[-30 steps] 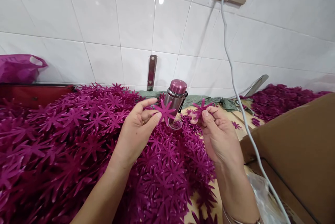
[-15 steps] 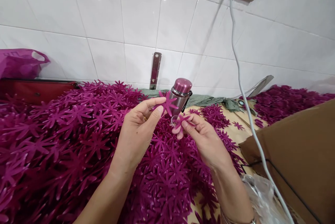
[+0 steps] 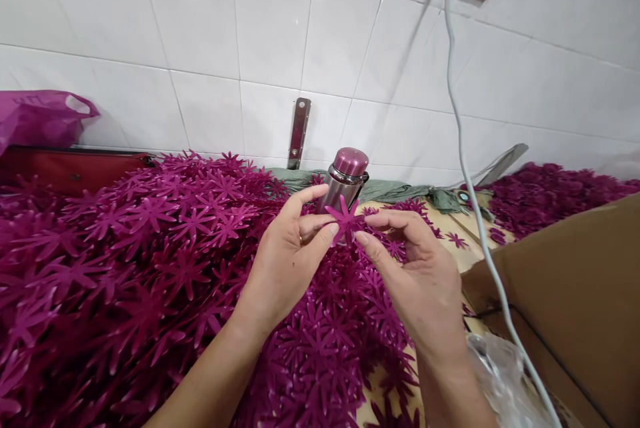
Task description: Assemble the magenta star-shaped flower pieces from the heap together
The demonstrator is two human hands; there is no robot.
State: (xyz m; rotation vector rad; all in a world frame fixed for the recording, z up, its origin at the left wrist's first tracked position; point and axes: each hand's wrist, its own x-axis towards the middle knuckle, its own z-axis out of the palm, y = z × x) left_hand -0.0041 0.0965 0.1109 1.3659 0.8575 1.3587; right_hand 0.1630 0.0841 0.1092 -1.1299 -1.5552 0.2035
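Observation:
A magenta flower-shaped piece (image 3: 344, 220) with long narrow petals is held up in front of the flask. My left hand (image 3: 295, 248) pinches its left petals between thumb and fingers, the index finger raised above. At the other side, my right hand (image 3: 417, 268) has its thumb and index finger a little apart, the fingertips at the right petals. Whether they touch the petals I cannot tell. What lies behind the flower is mostly hidden. Under both hands spreads a deep heap of similar magenta flower pieces (image 3: 325, 335).
A steel flask with a pink lid (image 3: 351, 161) stands just behind my hands. To the right are a cardboard box (image 3: 560, 295), a hanging grey cable (image 3: 465, 168) and a clear plastic bag (image 3: 500, 368). A metal bracket (image 3: 300, 131) is against the tiled wall; a purple bag (image 3: 43, 118) sits left.
My hands have come together. The piece in my right hand and the clear ring by it no longer show plainly. My right fingers have spread, and the left hand's flower has moved right and down.

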